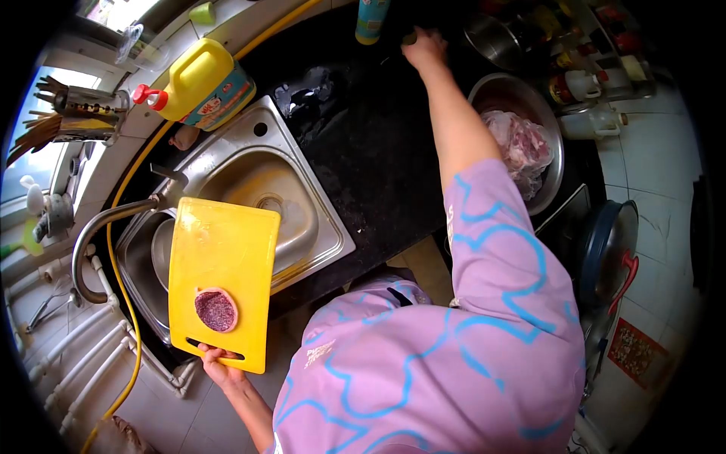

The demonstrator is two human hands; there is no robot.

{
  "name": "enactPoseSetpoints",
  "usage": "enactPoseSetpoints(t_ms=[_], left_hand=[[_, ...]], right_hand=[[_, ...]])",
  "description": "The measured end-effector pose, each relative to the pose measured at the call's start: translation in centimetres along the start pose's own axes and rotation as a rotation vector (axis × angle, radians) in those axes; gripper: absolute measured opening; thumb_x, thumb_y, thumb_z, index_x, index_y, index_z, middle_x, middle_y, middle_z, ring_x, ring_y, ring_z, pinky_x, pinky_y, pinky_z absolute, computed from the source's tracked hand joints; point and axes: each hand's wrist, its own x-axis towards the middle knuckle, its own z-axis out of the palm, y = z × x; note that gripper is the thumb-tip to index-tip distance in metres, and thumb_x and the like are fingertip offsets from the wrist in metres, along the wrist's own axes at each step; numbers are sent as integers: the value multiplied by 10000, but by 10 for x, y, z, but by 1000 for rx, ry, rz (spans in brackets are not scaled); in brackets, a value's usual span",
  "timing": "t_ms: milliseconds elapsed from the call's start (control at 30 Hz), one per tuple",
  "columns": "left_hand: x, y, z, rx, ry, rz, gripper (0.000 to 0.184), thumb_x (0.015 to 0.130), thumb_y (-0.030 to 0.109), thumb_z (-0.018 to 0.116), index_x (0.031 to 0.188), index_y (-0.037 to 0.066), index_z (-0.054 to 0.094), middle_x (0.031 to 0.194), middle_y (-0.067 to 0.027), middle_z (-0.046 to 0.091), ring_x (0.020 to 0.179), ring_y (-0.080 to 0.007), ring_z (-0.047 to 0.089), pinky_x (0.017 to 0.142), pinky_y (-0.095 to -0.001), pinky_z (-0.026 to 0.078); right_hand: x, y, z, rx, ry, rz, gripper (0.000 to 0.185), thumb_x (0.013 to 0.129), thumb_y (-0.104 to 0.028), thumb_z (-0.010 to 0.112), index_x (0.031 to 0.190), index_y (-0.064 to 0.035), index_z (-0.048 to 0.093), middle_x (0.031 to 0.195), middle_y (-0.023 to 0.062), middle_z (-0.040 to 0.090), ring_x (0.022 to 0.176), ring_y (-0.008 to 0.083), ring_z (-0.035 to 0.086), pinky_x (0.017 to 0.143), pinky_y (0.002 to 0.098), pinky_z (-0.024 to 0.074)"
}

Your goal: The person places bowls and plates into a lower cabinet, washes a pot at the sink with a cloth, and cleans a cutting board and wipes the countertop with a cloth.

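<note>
My left hand grips a yellow cutting board by its slotted handle, holding it up over the left part of the sink. Near the handle, a round reddish-purple speckled piece with a pale rim lies against the board. At the far side of the black counter, my right hand reaches out, its fingers closed round something small and dark that I cannot make out. A blue-green bottle stands to the left of that hand.
A metal bowl with bagged meat sits beside my right forearm. The steel sink has a curved faucet; behind it is a yellow jug. Bottles and a blue-rimmed pan are at the right.
</note>
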Motion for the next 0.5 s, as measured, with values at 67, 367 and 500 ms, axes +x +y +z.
enactPoseSetpoints(t_ms=[67,367,500], left_hand=[[5,1,-3,-65,-135,-60,330,606,-141,406,840,79,484,944,-94,614,835,-233,646,736,-319,591],[-11,10,-4,-51,24,9,348,651,-169,386,876,74,492,1021,-113,622,1002,-298,633,815,-370,584],[-10,13,-11,-44,9,8,338,659,-167,392,880,69,492,1029,-118,623,981,-297,643,809,-385,590]], right_hand=[[19,11,11,-91,-236,-1,475,815,-350,647,1263,-205,576,1253,139,567,1162,343,525,975,462,407],[-15,-27,-127,292,272,143,378,903,-436,544,1154,-162,619,1008,134,692,950,344,650,763,447,506],[-8,-41,-109,222,103,289,424,881,-443,574,1093,-78,613,1003,154,683,877,408,644,800,458,511]])
